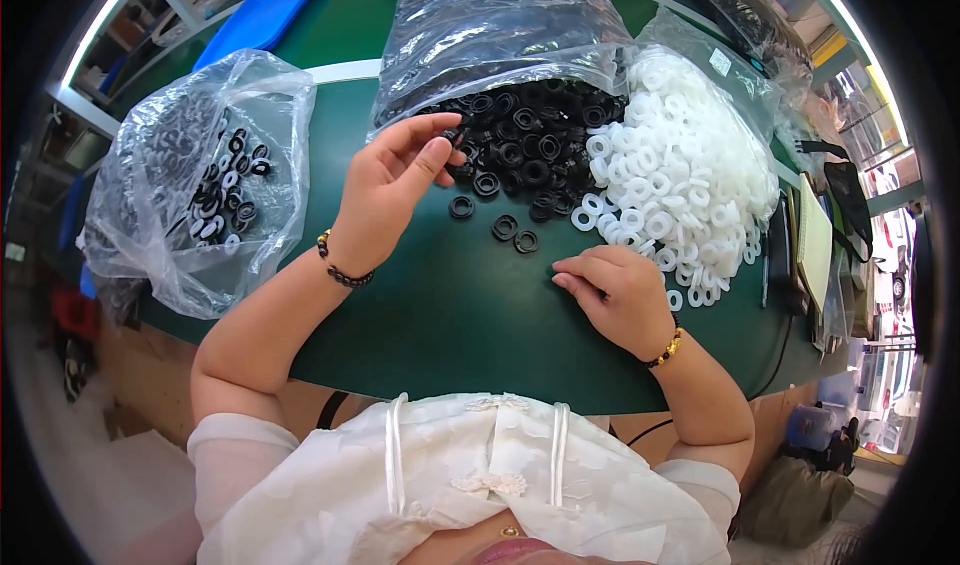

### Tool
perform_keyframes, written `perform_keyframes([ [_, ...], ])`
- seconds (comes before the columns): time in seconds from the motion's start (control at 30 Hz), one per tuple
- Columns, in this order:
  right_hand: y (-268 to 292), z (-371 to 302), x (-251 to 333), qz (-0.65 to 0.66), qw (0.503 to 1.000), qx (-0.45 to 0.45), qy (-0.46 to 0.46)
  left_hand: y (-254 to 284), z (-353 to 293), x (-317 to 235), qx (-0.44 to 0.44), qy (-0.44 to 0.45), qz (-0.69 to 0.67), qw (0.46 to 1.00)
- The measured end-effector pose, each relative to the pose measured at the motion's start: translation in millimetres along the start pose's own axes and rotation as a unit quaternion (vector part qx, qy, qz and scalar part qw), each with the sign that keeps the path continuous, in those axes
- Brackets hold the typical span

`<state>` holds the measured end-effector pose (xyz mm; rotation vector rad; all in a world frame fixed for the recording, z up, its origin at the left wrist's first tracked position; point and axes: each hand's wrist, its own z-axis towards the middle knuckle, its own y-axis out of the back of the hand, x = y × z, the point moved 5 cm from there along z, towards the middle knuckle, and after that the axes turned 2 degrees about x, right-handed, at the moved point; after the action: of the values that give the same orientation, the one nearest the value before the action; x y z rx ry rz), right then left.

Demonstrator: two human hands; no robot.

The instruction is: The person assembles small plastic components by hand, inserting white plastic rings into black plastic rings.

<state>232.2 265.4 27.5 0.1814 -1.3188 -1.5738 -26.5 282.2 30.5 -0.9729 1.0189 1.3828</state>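
My left hand (395,180) is raised over the green table (450,305), pinching a small black ring (452,135) between thumb and fingertips at the edge of a heap of black rings (530,130) spilling from a clear bag. My right hand (615,290) rests curled on the table beside a heap of white rings (670,165); whether it holds anything is hidden by the fingers. Three loose black rings (505,227) lie on the table between the hands.
A clear plastic bag (190,180) holding assembled black-and-white rings sits at the left. A blue tray (265,15) lies at the back left. Notebooks and dark items (815,240) stand at the table's right edge, with another dark bag (745,10) behind.
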Motion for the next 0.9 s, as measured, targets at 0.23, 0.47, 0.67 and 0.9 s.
perform_keyframes([
  [0.23, 17.4, 8.9, 14.8, 0.129, 0.988, -0.086, -0.010, -45.9, -35.2, -12.1, 0.154, 0.219, -0.444, 0.855],
  [0.47, 25.8, 18.5, 32.4, 0.311, 0.943, -0.112, -0.044, -75.9, -60.5, -20.3, 0.211, 0.240, -0.444, 0.837],
  [0.67, 39.4, 11.0, 46.3, 0.172, 0.971, -0.167, 0.014, -87.5, -69.5, -25.8, 0.216, 0.239, -0.403, 0.857],
  [0.9, 68.4, -33.8, 22.8, 0.389, 0.886, -0.205, -0.149, -80.3, -72.4, -20.3, 0.210, 0.230, -0.422, 0.852],
])
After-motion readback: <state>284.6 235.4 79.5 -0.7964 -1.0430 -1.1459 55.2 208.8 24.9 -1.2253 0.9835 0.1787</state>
